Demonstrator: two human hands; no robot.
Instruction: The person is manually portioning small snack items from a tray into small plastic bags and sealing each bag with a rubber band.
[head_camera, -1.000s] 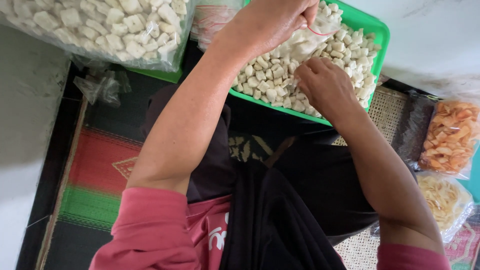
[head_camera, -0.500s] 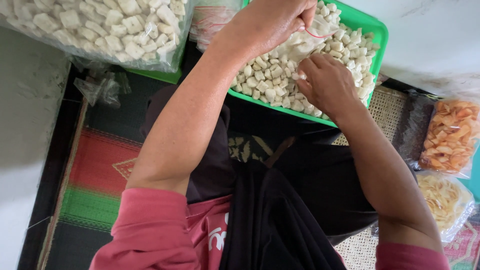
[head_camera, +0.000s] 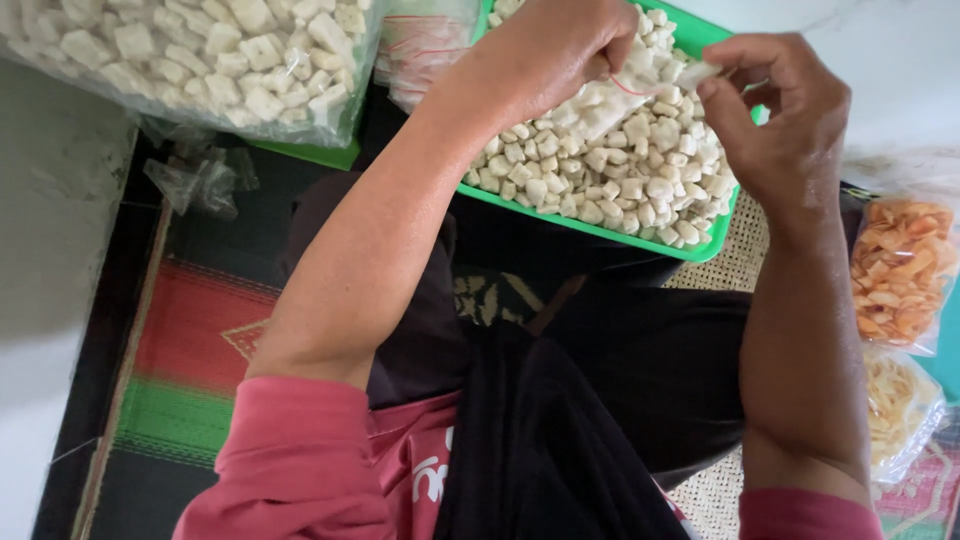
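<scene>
Above the green tray (head_camera: 735, 205), at the far centre of the scene, both hands work on a small clear bag (head_camera: 600, 100) partly filled with white cubes. The left hand (head_camera: 545, 50) is closed in a pinch on the bag's mouth, near its red seal line. The right hand (head_camera: 775, 115) is half curled, thumb and forefinger meeting at the bag's far right corner (head_camera: 697, 73); whether they grip the film or a single cube cannot be told. The bag's belly rests on the loose white cubes (head_camera: 640, 175) that fill the tray, which sits on the person's lap over dark cloth (head_camera: 600, 350).

Risks, as judged from this arrangement: the bag is supported only at its mouth and one corner, so a slack pinch on either side would probably let the opening sag and spill its contents back into the tray. Thin film under two opposing pulls may stretch or tear at the seal line. The tray overhangs the lap with no flat surface visible beneath it; a shift of the knees could tip it toward the woven mat (head_camera: 200, 340).

At the far left lies a large clear bag of the same cubes (head_camera: 200, 60); at the right, bags of orange chips (head_camera: 905, 270) and pale chips (head_camera: 895, 400), all well apart from the hands.
</scene>
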